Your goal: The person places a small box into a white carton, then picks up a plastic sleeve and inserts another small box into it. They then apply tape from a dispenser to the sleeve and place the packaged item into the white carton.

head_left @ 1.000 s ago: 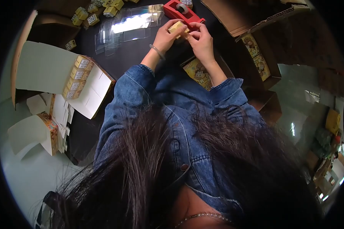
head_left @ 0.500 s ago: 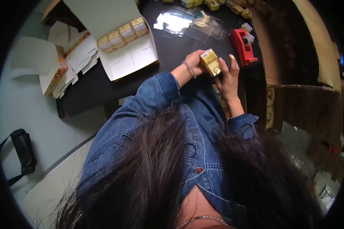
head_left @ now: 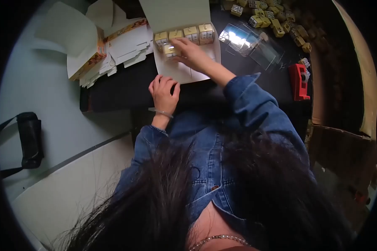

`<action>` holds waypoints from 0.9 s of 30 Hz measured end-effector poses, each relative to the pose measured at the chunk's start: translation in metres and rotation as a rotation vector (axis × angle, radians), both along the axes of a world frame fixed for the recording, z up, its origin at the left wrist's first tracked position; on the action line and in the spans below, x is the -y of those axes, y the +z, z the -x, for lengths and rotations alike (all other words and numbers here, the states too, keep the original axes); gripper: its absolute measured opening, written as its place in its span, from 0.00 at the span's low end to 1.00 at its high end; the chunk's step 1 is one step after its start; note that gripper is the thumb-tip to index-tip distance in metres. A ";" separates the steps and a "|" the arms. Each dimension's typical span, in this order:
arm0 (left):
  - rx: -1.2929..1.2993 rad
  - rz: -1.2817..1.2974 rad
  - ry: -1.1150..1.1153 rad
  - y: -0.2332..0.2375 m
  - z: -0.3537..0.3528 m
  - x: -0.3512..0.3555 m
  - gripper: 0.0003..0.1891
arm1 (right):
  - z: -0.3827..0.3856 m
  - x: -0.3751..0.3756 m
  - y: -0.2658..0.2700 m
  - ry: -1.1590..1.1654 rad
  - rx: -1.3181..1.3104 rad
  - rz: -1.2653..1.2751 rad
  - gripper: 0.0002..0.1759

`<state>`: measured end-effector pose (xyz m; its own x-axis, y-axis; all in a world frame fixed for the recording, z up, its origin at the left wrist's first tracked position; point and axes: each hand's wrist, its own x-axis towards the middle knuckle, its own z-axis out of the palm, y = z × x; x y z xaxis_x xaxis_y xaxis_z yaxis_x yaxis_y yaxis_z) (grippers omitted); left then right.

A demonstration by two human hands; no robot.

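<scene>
Your right grip (head_left: 189, 51) clamps a box (head_left: 169, 50) in the open carton (head_left: 184, 74), a row of boxes (head_left: 191, 33) just beyond it; your left grip (head_left: 164, 88) is curled together.

Right hand (head_left: 187, 51) reaches forward; left hand (head_left: 164, 88) rests curled.

Layout of the work surface. A row of small boxes (head_left: 184, 34) is standing in the open carton (head_left: 184, 73), which is lying on the table (head_left: 113, 90). Flat cartons (head_left: 117, 46) are lying to its left and clear sleeves (head_left: 249, 42) to its right. Loose boxes (head_left: 276, 19) are lying behind the sleeves, and a tape dispenser (head_left: 299, 81) is sitting before them. The right hand (head_left: 190, 50) is holding a single box (head_left: 169, 51) before the row. The left hand (head_left: 163, 90), curled, is resting just before the carton.
</scene>
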<state>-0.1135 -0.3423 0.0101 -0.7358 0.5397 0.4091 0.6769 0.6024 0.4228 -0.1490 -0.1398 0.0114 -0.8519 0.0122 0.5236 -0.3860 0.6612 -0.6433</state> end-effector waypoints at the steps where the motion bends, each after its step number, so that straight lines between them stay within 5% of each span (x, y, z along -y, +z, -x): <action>1: 0.014 -0.027 -0.010 -0.001 -0.001 0.000 0.05 | 0.006 0.011 -0.005 -0.035 -0.040 -0.029 0.35; 4: 0.062 -0.032 -0.006 0.002 -0.004 -0.002 0.05 | -0.012 0.004 0.004 -0.058 -0.132 0.056 0.26; 7: -0.009 -0.064 -0.025 0.012 -0.006 -0.006 0.06 | -0.044 -0.086 0.006 -0.433 -0.052 0.043 0.17; 9: 0.019 -0.122 -0.116 0.019 -0.010 -0.014 0.06 | -0.085 -0.173 0.003 -0.857 0.329 -0.379 0.35; 12: 0.161 -0.278 -0.340 0.035 -0.023 -0.045 0.05 | -0.137 -0.238 -0.008 -0.906 0.622 -0.560 0.41; 16: 0.447 -0.368 -0.632 0.027 -0.060 -0.102 0.06 | -0.155 -0.257 -0.007 -0.767 0.852 -0.400 0.39; 18: 0.550 -0.333 -0.700 0.014 -0.074 -0.125 0.07 | -0.157 -0.264 -0.009 -0.619 0.942 -0.090 0.37; 19: 0.820 -0.376 -0.652 0.010 -0.080 -0.136 0.09 | -0.162 -0.259 -0.009 -0.628 0.868 -0.159 0.27; 20: 1.088 -0.414 -0.595 0.003 -0.083 -0.143 0.11 | -0.171 -0.252 -0.008 -0.624 0.864 -0.162 0.27; 22: 1.389 -0.525 -0.554 -0.012 -0.078 -0.152 0.25 | -0.191 -0.234 -0.002 -0.434 0.576 0.765 0.16; 24: 1.742 -0.586 -0.530 -0.017 -0.064 -0.156 0.34 | -0.204 -0.170 0.016 -0.288 0.499 0.998 0.11; 26: 2.000 -0.700 -0.694 0.008 -0.063 -0.156 0.34 | -0.212 -0.100 -0.004 -0.205 0.517 1.070 0.14; 27: 2.019 -0.783 -0.796 -0.009 -0.064 -0.156 0.37 | -0.219 -0.079 0.003 -0.402 0.362 0.655 0.18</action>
<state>-0.0493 -0.1866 0.0015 -0.1224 0.9854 -0.1185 -0.8265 -0.0351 0.5619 0.0697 -0.0608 0.0144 -0.8319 0.5550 0.0011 0.1022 0.1551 -0.9826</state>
